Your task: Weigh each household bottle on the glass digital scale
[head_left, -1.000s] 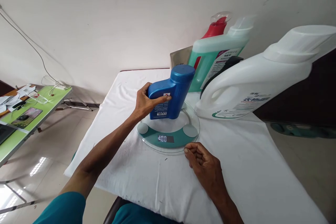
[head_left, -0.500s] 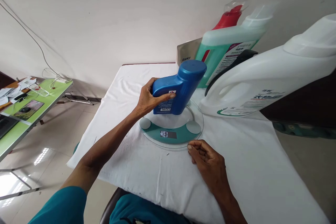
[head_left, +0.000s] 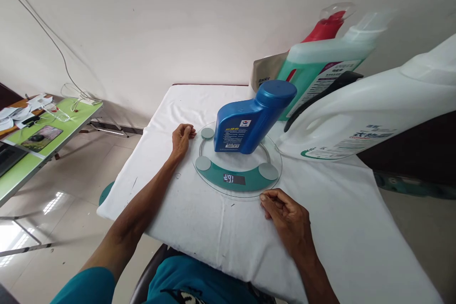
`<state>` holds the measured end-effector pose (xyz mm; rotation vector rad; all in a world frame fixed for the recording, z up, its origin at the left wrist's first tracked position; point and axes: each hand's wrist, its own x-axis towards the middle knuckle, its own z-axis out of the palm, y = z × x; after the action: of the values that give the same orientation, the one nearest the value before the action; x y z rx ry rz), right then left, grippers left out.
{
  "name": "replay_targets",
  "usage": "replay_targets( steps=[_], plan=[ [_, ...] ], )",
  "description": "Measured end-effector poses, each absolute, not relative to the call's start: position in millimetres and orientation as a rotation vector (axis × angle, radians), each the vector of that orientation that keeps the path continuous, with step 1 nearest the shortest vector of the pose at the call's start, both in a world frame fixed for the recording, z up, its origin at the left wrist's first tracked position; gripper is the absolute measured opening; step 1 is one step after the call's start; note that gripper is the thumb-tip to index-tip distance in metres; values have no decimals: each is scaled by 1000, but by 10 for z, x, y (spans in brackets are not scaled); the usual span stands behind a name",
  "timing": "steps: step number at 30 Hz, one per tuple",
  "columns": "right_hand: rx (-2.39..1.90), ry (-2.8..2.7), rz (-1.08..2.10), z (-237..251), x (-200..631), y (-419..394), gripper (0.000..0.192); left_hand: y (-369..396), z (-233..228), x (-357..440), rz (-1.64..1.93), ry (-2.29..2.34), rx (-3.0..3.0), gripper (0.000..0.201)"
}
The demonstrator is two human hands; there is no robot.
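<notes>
A blue plastic bottle with a round blue cap stands on the glass scale, its printed label facing me. The scale's small display is lit with digits. My left hand rests on the cloth just left of the scale, its fingers curled in with nothing visible in them. At the scale's near right edge lies my right hand, thumb and fingertips drawn together close to the rim, with no object showing in them. Whether the fingertips touch the glass I cannot tell.
A large white jug stands to the right. Behind the blue bottle are a green liquid bottle, a red-topped bottle and a beige pack against the wall. White cloth covers the table; a green desk is at left.
My left hand has let go of the blue bottle and drawn back left to the cloth; the bottle stays on the scale. The display digits differ. The view has shifted slightly.
</notes>
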<state>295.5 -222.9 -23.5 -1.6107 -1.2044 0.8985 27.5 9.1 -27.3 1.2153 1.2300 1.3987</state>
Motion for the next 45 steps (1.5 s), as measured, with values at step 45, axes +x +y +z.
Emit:
replay_targets(
  steps=[45],
  plan=[
    [-1619, -1163, 857, -246, 2894, -2237, 43, 85, -220, 247, 1321, 1300, 1299, 13]
  ],
)
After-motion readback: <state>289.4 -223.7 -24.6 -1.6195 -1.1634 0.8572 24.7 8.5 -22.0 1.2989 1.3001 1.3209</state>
